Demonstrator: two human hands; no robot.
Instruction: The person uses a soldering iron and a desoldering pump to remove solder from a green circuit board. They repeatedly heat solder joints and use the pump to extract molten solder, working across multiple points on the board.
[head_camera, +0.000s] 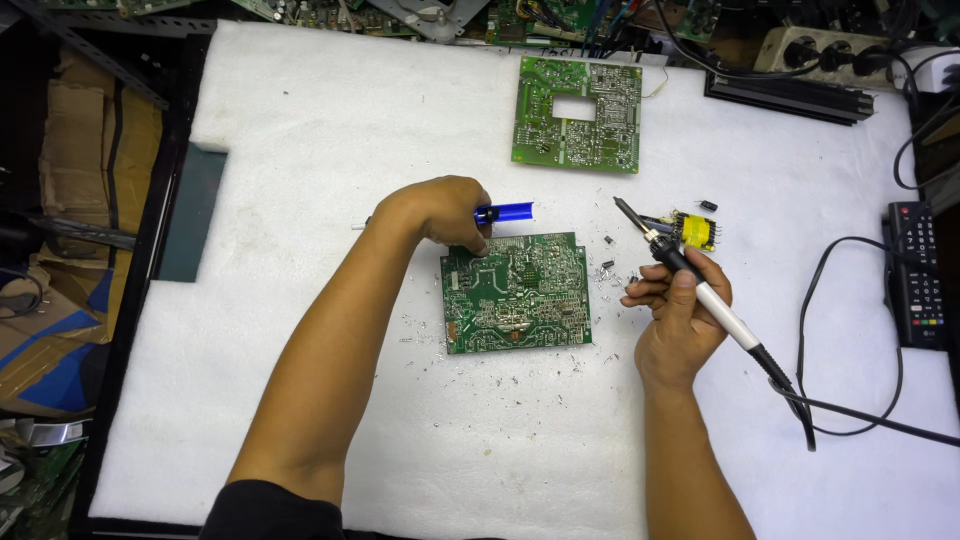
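Two hands are gripping tools: left hand (440, 212) clutching a blue desoldering pump (503, 212), right hand (680, 310) holding a soldering iron (690, 283) whose tip is risking scorching the white mat (330, 120) beside the green circuit board (516, 293).

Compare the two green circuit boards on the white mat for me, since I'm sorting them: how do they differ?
The near board lies between the hands, the left hand touching its top edge; the far board lies untouched at the mat's back edge. The far board has a rectangular cutout; the near board shows none. Metal scraps litter the mat around the near board only. Both lie flat, solder side up.

Single head view, looking steeply down, fairly near, over white bench (330, 120)
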